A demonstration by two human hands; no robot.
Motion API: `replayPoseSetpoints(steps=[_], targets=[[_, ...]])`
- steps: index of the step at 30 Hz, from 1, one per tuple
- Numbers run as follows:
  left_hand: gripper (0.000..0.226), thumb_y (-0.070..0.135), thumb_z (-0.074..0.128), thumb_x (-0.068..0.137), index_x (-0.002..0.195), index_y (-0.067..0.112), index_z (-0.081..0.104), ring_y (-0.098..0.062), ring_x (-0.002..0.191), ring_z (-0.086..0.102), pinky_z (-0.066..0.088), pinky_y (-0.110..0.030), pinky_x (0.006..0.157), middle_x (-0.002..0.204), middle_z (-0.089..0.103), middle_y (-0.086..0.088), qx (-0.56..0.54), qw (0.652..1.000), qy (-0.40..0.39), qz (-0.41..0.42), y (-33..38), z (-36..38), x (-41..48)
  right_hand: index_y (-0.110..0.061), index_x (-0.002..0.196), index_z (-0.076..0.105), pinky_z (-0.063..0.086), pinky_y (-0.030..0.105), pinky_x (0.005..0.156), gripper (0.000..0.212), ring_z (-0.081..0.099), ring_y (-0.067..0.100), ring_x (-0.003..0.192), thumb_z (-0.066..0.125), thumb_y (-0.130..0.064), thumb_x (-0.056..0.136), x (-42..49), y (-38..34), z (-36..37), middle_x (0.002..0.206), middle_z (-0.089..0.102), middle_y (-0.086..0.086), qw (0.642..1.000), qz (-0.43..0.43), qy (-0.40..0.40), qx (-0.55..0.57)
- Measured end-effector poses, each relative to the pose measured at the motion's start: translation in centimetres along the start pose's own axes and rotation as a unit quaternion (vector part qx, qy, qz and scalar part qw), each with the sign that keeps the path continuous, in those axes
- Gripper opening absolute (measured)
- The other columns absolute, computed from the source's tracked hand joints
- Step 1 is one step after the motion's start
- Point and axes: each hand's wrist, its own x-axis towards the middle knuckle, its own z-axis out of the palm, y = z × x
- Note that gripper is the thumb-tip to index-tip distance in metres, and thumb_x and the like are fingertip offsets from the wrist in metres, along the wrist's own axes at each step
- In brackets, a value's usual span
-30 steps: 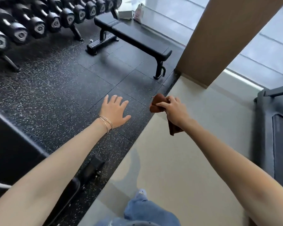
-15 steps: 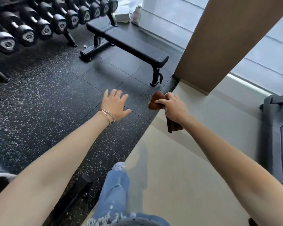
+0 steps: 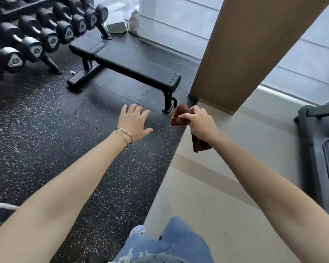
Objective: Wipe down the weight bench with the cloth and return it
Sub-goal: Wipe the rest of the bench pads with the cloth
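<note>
Bench (image 3: 137,67) stretches ahead and leftward, its near end closest the right hand (image 3: 201,124) clutching the cloth (image 3: 179,116); left hand (image 3: 134,122) spread empty.

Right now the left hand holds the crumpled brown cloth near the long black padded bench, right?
No. In the head view the right hand holds the crumpled brown cloth near the long black padded bench; the left hand is open and empty.
</note>
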Motion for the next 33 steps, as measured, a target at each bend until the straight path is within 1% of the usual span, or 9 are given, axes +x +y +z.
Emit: replayPoseSetpoints(steps=[3,8,12,16,19,22,26,29,33], targets=[[0.069,0.062,0.049,0.083,0.139,0.024,0.037,-0.025,0.135,0.030,0.019,-0.049,0.113,0.142,0.041,-0.005,0.009,1.000,-0.018,-0.001,0.0,1.4,4.0,-0.037,0.128,0.053,0.045,0.040,0.082,0.044,0.041,0.030,0.111,0.051,-0.012,0.091,3.9,2.4,0.8,0.124,0.044,0.009,1.000,0.001,-0.012,0.000],[0.070,0.063,0.049,0.082,0.140,0.024,0.036,-0.025,0.135,0.029,0.018,-0.049,0.114,0.142,0.040,-0.005,0.012,0.999,-0.042,-0.024,0.8,3.4,11.3,-0.038,0.126,0.054,0.046,0.042,0.082,0.043,0.041,0.030,0.111,0.050,-0.013,0.093,11.2,8.1,1.5,0.123,0.044,0.008,1.000,-0.015,-0.026,0.007],[0.069,0.061,0.048,0.084,0.140,0.024,0.035,-0.026,0.136,0.028,0.017,-0.047,0.114,0.143,0.038,-0.005,0.010,0.999,-0.041,-0.030,3.2,2.8,18.6,-0.037,0.127,0.054,0.046,0.042,0.082,0.045,0.042,0.030,0.111,0.050,-0.011,0.091,17.0,13.7,0.4,0.124,0.044,0.009,0.999,-0.030,-0.028,-0.004],[0.066,0.058,0.048,0.085,0.140,0.024,0.034,-0.025,0.136,0.030,0.020,-0.045,0.114,0.143,0.039,-0.004,0.000,0.999,-0.004,-0.044,4.3,2.1,24.6,-0.039,0.126,0.054,0.046,0.043,0.081,0.044,0.042,0.030,0.111,0.047,-0.010,0.094,22.5,17.5,-1.2,0.123,0.045,0.008,0.998,-0.044,-0.023,-0.029],[0.072,0.059,0.049,0.084,0.144,0.024,0.027,-0.025,0.137,0.028,0.020,-0.046,0.114,0.146,0.035,-0.005,-0.005,0.998,-0.026,-0.062,4.1,2.6,27.5,-0.038,0.127,0.054,0.045,0.041,0.080,0.047,0.042,0.030,0.111,0.048,-0.007,0.092,25.8,19.0,-1.2,0.124,0.045,0.009,0.996,-0.068,-0.035,-0.039],[0.077,0.060,0.050,0.083,0.146,0.026,0.022,-0.025,0.138,0.027,0.020,-0.046,0.113,0.148,0.032,-0.006,0.001,0.996,-0.041,-0.081,3.0,4.2,30.7,-0.039,0.128,0.053,0.045,0.041,0.081,0.046,0.043,0.029,0.111,0.048,-0.009,0.093,29.0,20.1,0.0,0.125,0.045,0.008,0.995,-0.077,-0.046,-0.044],[0.078,0.061,0.051,0.082,0.145,0.025,0.024,-0.025,0.136,0.030,0.022,-0.046,0.112,0.148,0.034,-0.007,-0.008,0.996,-0.052,-0.073,0.8,6.1,35.3,-0.040,0.127,0.053,0.046,0.041,0.082,0.045,0.043,0.028,0.110,0.050,-0.012,0.092,33.8,21.0,1.9,0.122,0.045,0.006,0.993,-0.077,-0.077,-0.035],[0.078,0.060,0.053,0.081,0.145,0.025,0.026,-0.026,0.135,0.031,0.023,-0.046,0.112,0.147,0.035,-0.007,-0.011,0.995,-0.063,-0.072,-1.9,7.7,39.7,-0.042,0.127,0.053,0.047,0.041,0.082,0.047,0.043,0.028,0.110,0.052,-0.012,0.090,38.6,21.2,2.6,0.119,0.045,0.006,0.993,-0.069,-0.090,-0.032],[0.079,0.060,0.054,0.081,0.145,0.025,0.026,-0.026,0.136,0.030,0.023,-0.045,0.112,0.147,0.034,-0.007,-0.023,0.996,-0.064,-0.066,-6.5,8.7,46.5,-0.041,0.127,0.053,0.048,0.041,0.081,0.046,0.043,0.028,0.110,0.052,-0.013,0.091,46.6,20.5,2.0,0.120,0.045,0.006,0.994,-0.059,-0.090,-0.034]])
